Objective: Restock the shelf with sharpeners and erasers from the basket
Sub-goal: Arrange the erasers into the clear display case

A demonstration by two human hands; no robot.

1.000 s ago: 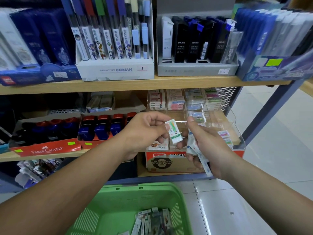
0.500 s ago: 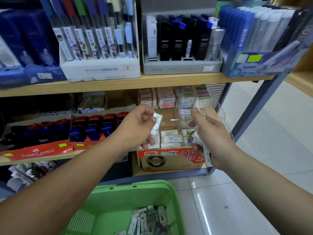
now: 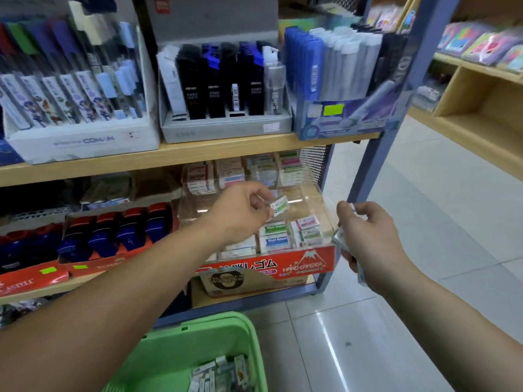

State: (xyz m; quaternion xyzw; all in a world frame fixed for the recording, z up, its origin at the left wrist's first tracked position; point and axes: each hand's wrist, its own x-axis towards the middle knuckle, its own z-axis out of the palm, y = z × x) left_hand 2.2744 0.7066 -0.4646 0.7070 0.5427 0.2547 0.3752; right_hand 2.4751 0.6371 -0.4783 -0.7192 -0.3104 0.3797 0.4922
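My left hand (image 3: pixel 243 210) pinches a small white eraser with a green label (image 3: pixel 279 206) above the clear acrylic eraser tray (image 3: pixel 317 193) on the lower shelf. Several wrapped erasers (image 3: pixel 277 236) lie in the tray's front compartments, behind a red "Hard Eraser" display box (image 3: pixel 305 264). My right hand (image 3: pixel 368 236) is off the tray's right end and grips a bunch of wrapped erasers (image 3: pixel 339 239), mostly hidden by the fingers. The green basket (image 3: pixel 203 340) sits at the bottom, with several packets (image 3: pixel 220 374) inside.
Blue and red sharpeners (image 3: pixel 119 236) in a red Faber-Castell box fill the lower shelf's left. Pen and lead boxes (image 3: pixel 223 86) stand on the wooden shelf above. A blue-grey shelf post (image 3: pixel 376 165) rises at the right, with tiled floor (image 3: pixel 424 250) and another shelf unit (image 3: pixel 481 108) beyond.
My view has shifted right and closer to the shelf. My left hand has carried the eraser out over the clear tray. My right hand has drawn off to the tray's right end.
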